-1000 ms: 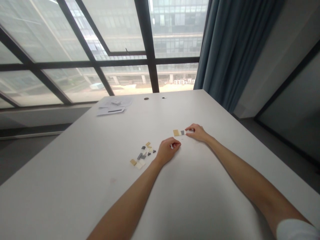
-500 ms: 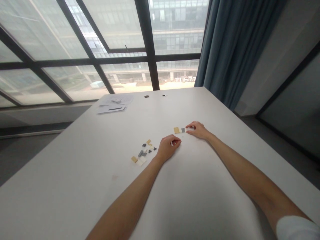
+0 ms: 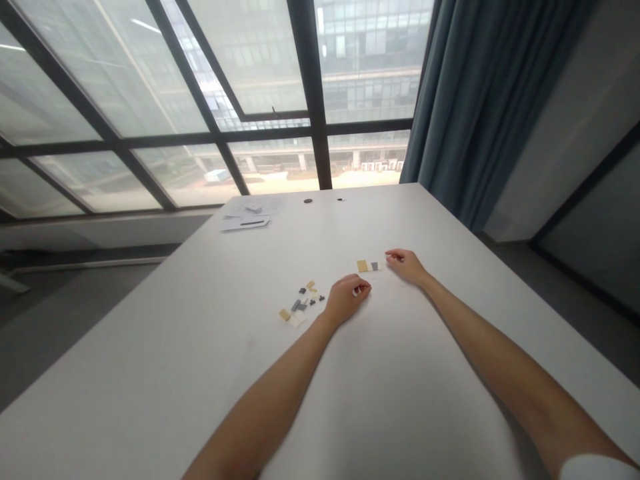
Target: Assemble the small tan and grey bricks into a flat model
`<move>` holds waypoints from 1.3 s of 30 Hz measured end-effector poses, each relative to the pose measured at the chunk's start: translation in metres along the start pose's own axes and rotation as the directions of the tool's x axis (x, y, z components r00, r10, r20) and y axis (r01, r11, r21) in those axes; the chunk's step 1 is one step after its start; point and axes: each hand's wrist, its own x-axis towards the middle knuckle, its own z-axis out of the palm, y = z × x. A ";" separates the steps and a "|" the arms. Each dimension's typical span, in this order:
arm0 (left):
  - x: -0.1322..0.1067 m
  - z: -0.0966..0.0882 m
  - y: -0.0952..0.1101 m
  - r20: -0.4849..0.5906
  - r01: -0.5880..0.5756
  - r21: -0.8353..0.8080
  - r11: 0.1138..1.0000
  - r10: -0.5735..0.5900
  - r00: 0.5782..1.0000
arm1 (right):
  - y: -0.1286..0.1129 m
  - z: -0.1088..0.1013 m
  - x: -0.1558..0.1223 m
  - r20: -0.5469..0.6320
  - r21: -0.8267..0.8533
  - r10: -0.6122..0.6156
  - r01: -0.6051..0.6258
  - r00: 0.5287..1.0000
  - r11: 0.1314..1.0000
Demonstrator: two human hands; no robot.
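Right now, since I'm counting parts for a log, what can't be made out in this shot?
All in the head view:
White piece in the left hand: only a speck shows, curled fingers hide the rest.
Right hand on the brick strip: fingers cover its end, so the grip is unclear.
Loose bricks: too small to count or to tell their shapes.
Papers: print too far and blurred.

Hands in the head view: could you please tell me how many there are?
2. The left hand is curled on the table beside the loose bricks, pinching a small white piece; the right hand touches the end of the brick strip. None seems hidden.
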 end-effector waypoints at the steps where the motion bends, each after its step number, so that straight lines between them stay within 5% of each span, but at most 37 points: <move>1: -0.001 -0.001 0.004 0.003 -0.030 0.027 0.999 0.030 1.000 | 0.000 0.000 -0.001 -0.033 0.007 0.002 -0.001 0.999 1.000; 5: -0.001 -0.015 0.017 -0.009 -0.067 0.129 0.989 0.069 0.998 | 0.001 0.000 -0.001 -0.106 0.009 0.034 -0.034 0.994 0.999; 11: 0.010 -0.071 -0.018 -0.116 0.228 0.267 0.936 -0.204 0.972 | 0.004 0.005 -0.001 -0.089 0.034 0.016 -0.013 0.996 0.999; 16: 0.005 -0.130 -0.067 0.123 0.218 0.441 0.871 -0.299 0.946 | 0.004 0.008 -0.001 -0.099 0.079 0.036 -0.028 0.994 0.996; 19: 0.007 -0.148 -0.082 0.235 0.168 0.458 0.873 -0.302 0.924 | 0.004 0.008 0.000 -0.126 0.120 0.045 -0.030 0.991 0.992; 25: 0.019 -0.141 -0.095 0.412 0.085 0.395 0.915 -0.258 0.874 | 0.006 0.007 0.000 -0.177 0.185 0.051 -0.018 0.983 0.983; 31: 0.020 -0.136 -0.110 0.358 0.116 0.339 0.934 -0.242 0.902 | 0.003 0.005 0.000 -0.176 0.217 0.082 -0.043 0.981 0.975; 36: 0.020 -0.142 -0.122 0.448 0.171 0.225 0.959 -0.258 0.856 | 0.005 0.005 0.001 -0.188 0.244 0.086 -0.039 0.978 0.969; 39: 0.019 -0.139 -0.125 0.443 0.154 0.226 0.962 -0.242 0.863 | 0.007 0.007 0.002 -0.200 0.258 0.083 -0.030 0.976 0.966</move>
